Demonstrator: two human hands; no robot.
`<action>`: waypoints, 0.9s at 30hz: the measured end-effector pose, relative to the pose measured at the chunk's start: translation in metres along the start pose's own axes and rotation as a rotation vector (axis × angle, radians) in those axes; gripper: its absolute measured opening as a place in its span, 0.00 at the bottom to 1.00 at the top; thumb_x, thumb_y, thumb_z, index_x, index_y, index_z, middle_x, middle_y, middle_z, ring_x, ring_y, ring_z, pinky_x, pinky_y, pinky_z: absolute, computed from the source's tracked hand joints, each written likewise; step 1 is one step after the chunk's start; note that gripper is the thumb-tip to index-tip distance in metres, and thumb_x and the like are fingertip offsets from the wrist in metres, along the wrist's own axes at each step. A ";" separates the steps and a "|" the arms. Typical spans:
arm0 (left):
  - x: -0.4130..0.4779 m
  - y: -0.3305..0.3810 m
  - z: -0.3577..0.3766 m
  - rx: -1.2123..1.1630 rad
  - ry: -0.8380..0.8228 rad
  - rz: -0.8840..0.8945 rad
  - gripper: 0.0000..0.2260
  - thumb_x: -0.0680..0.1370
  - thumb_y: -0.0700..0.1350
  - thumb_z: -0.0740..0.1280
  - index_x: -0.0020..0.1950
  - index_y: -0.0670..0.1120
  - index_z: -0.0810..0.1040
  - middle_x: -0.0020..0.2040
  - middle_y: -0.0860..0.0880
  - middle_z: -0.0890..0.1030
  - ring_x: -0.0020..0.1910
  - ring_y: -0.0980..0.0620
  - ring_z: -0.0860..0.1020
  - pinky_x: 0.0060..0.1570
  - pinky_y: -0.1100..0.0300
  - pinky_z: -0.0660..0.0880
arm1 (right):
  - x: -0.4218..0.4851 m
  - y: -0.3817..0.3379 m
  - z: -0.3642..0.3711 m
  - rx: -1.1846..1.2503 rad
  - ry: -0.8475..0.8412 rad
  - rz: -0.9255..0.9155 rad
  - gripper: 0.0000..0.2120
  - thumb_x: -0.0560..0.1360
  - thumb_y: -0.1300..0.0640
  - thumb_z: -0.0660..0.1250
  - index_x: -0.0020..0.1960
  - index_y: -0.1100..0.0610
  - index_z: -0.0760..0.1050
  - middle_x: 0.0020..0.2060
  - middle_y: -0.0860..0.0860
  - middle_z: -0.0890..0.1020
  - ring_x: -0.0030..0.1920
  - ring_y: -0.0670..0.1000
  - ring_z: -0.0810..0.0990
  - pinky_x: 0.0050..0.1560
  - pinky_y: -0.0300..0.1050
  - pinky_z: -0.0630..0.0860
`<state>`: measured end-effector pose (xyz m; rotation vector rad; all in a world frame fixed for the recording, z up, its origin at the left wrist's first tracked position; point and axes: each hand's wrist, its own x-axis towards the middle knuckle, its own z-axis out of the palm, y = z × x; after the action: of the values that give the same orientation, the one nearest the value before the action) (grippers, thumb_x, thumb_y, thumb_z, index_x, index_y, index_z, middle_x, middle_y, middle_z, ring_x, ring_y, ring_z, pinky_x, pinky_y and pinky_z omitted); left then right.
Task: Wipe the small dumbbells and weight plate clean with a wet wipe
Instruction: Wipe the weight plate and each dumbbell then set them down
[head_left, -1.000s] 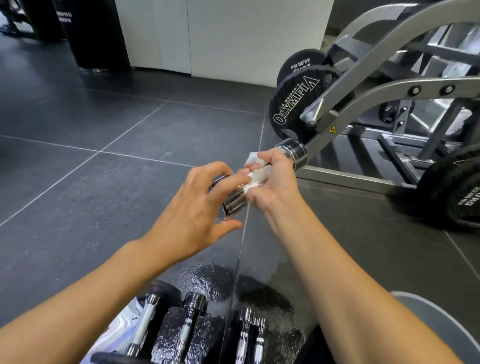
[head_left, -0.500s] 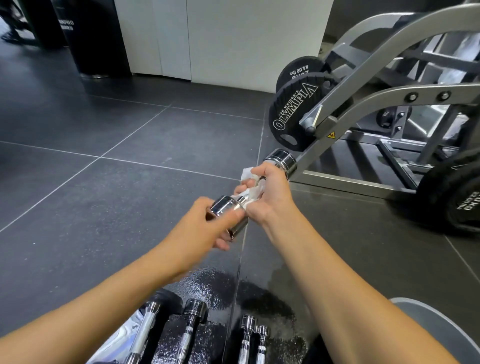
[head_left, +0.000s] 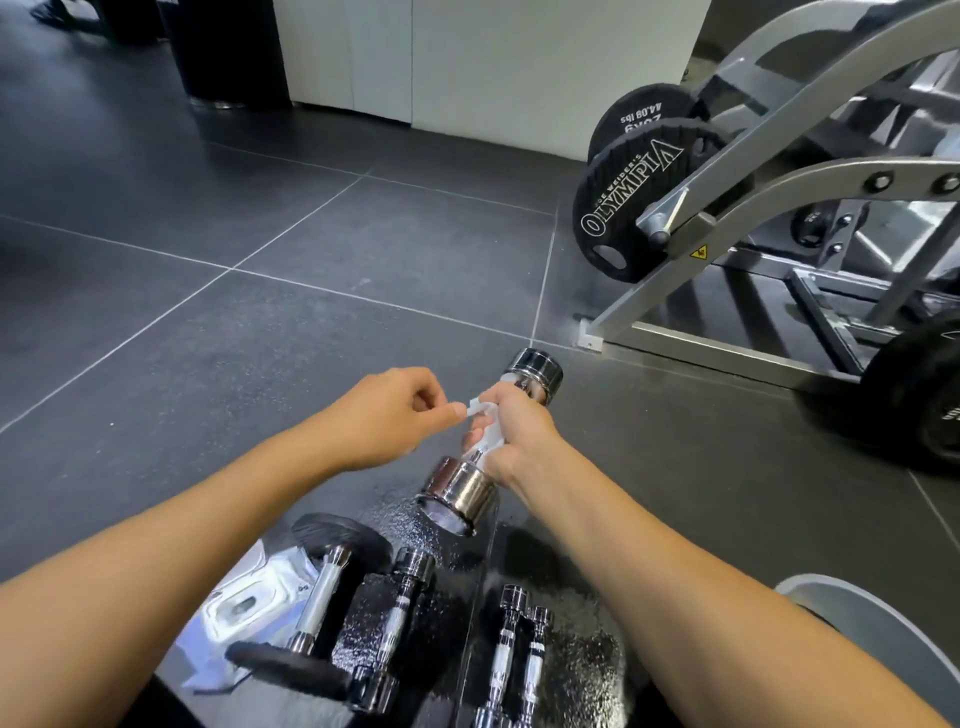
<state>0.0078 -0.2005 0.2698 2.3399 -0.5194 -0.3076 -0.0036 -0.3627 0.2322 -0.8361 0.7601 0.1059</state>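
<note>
Right hand (head_left: 519, 436) is curled round the handle of the chrome dumbbell (head_left: 457, 493), with the wet wipe (head_left: 488, 440) trapped under its fingers. The dumbbell is held off the floor. Its long axis runs from the head below the wrist to the head beyond the knuckles. Left hand (head_left: 384, 415), just left of it, pinches the wipe's free corner. Chrome is smooth with cylindrical heads; the wipe is thin and limp. Judgement: next wipe stroke follows that axis.

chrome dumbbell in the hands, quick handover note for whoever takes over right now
Right hand: grips the chrome dumbbell by its handle, wet wipe wrapped round it.
Left hand: pinches a loose corner of the wipe.
Floor: four more dumbbells by the wipe pack.
Done: cannot tell which are clean.
Left: finish this one, then the rest and the weight plate, not picked out here.
</note>
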 end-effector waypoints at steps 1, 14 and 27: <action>0.003 0.001 0.004 0.035 -0.029 0.017 0.12 0.79 0.59 0.71 0.47 0.51 0.78 0.41 0.50 0.84 0.35 0.50 0.82 0.42 0.53 0.78 | 0.001 0.010 -0.001 -0.034 0.005 -0.010 0.10 0.70 0.70 0.60 0.40 0.55 0.66 0.23 0.50 0.69 0.20 0.46 0.65 0.26 0.37 0.64; 0.022 -0.001 0.011 0.210 -0.238 0.091 0.09 0.82 0.52 0.68 0.48 0.47 0.80 0.41 0.51 0.87 0.37 0.53 0.86 0.41 0.57 0.80 | 0.068 0.152 -0.070 -0.479 0.164 0.122 0.05 0.75 0.57 0.66 0.43 0.55 0.71 0.36 0.51 0.73 0.32 0.50 0.72 0.33 0.45 0.72; 0.016 -0.015 -0.006 0.162 -0.282 0.055 0.11 0.81 0.55 0.70 0.46 0.49 0.82 0.40 0.53 0.86 0.36 0.56 0.85 0.38 0.57 0.83 | 0.121 0.252 -0.129 -0.637 0.308 0.199 0.20 0.82 0.57 0.63 0.71 0.64 0.73 0.65 0.62 0.79 0.51 0.55 0.76 0.51 0.47 0.76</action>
<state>0.0286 -0.1943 0.2627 2.4466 -0.7679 -0.5945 -0.0807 -0.3060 -0.0603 -1.3990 1.1243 0.4190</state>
